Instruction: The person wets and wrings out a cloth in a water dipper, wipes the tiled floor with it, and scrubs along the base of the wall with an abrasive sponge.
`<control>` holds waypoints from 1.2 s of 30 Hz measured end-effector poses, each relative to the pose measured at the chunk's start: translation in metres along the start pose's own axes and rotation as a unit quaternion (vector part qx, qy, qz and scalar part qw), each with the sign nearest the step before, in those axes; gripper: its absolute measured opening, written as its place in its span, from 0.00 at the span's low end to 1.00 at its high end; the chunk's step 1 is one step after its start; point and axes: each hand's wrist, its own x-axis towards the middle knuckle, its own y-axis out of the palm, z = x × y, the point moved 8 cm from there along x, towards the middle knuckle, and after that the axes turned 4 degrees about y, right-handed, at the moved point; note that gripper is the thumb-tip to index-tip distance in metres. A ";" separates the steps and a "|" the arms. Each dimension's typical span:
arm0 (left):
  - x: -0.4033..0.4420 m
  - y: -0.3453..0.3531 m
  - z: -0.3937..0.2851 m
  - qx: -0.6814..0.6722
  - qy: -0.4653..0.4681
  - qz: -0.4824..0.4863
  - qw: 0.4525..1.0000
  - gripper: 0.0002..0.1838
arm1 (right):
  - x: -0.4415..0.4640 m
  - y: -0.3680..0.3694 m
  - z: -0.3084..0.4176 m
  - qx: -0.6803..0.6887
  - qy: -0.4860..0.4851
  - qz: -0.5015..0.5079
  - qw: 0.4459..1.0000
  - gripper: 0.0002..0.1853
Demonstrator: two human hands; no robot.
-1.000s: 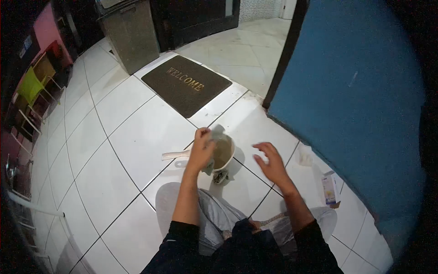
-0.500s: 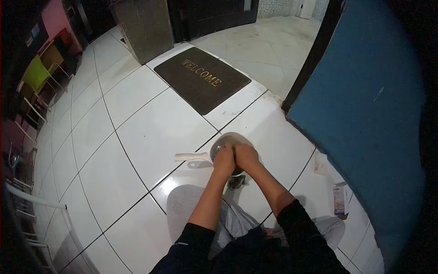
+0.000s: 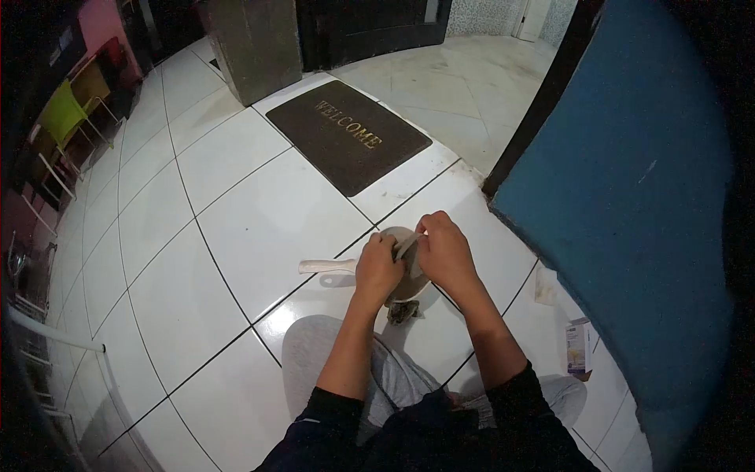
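A pan (image 3: 417,289) with a pale handle (image 3: 326,267) pointing left sits on the tiled floor in front of my crossed legs. Both hands are over it and cover much of its inside. Between them stretches a thin pale strip (image 3: 407,245), its kind unclear. My left hand (image 3: 380,266) is closed at the strip's left end, fingers curled over the pan. Thumb and fingers of my right hand (image 3: 442,250) pinch its other end above the right rim. A small dark, crumpled clump (image 3: 403,312) lies against the pan's near side.
A small white and purple box (image 3: 578,348) stands on the right by the blue wall (image 3: 613,181). Ahead lies a dark WELCOME mat (image 3: 350,138) at the doorway. Chairs, one with a green back (image 3: 63,114), line the far left.
My hands were pressed together over the pan. Now they are apart, the right one moved up and right, and the pale strip shows between them.
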 end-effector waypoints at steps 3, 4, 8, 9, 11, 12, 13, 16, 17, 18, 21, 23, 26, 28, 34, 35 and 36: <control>0.000 0.012 0.013 -0.027 -0.037 0.047 0.998 0.14 | 0.002 0.019 -0.012 -0.005 0.033 -0.002 0.999 0.05; -0.002 0.019 0.017 -0.049 -0.050 0.069 0.995 0.15 | 0.002 0.031 -0.021 -0.007 0.074 0.028 0.997 0.06; -0.004 0.030 0.032 -0.029 -0.080 0.072 0.994 0.12 | -0.006 0.076 -0.036 -0.004 0.035 0.074 0.997 0.09; -0.004 0.031 0.035 -0.020 -0.074 0.073 0.994 0.11 | -0.009 0.089 -0.037 -0.019 0.026 0.120 0.992 0.12; -0.006 0.034 0.040 -0.010 -0.069 0.075 0.995 0.10 | -0.017 0.119 -0.046 -0.073 0.014 0.225 0.972 0.16; -0.006 0.033 0.039 -0.008 -0.056 0.068 0.996 0.10 | -0.017 0.126 -0.049 -0.072 0.014 0.226 0.971 0.16; -0.006 0.032 0.038 -0.006 -0.042 0.061 0.997 0.11 | -0.021 0.140 -0.055 -0.134 0.008 0.274 0.952 0.14; -0.004 0.033 0.039 0.041 -0.071 0.088 0.993 0.17 | -0.027 0.139 -0.051 -0.191 0.030 0.349 0.917 0.12; -0.005 0.032 0.037 0.041 -0.070 0.089 0.993 0.17 | -0.030 0.136 -0.050 -0.188 0.058 0.376 0.905 0.11; -0.005 0.027 0.035 0.025 -0.064 0.058 0.996 0.14 | -0.030 0.139 -0.052 -0.188 0.058 0.376 0.905 0.11; -0.003 0.017 0.030 0.003 -0.054 0.011 0.998 0.12 | -0.025 0.143 -0.058 -0.167 0.037 0.321 0.932 0.13; -0.001 0.011 0.027 -0.002 -0.051 -0.005 0.999 0.12 | -0.017 0.134 -0.051 -0.089 -0.011 0.221 0.971 0.10; 0.001 0.009 0.028 0.016 -0.089 0.011 0.996 0.11 | -0.017 0.133 -0.053 0.034 0.002 0.242 0.970 0.10; 0.002 0.007 0.027 0.018 -0.086 -0.002 0.996 0.11 | -0.020 0.134 -0.050 0.047 -0.009 0.238 0.970 0.11; 0.002 0.003 0.021 0.023 -0.071 -0.003 0.997 0.11 | -0.032 0.164 -0.059 -0.033 0.022 0.339 0.940 0.15; 0.002 0.004 0.022 0.023 -0.071 -0.003 0.997 0.11 | -0.032 0.170 -0.061 -0.020 0.006 0.323 0.946 0.18; 0.002 0.004 0.023 0.002 -0.068 -0.020 0.997 0.09 | -0.032 0.165 -0.057 -0.019 0.006 0.324 0.946 0.18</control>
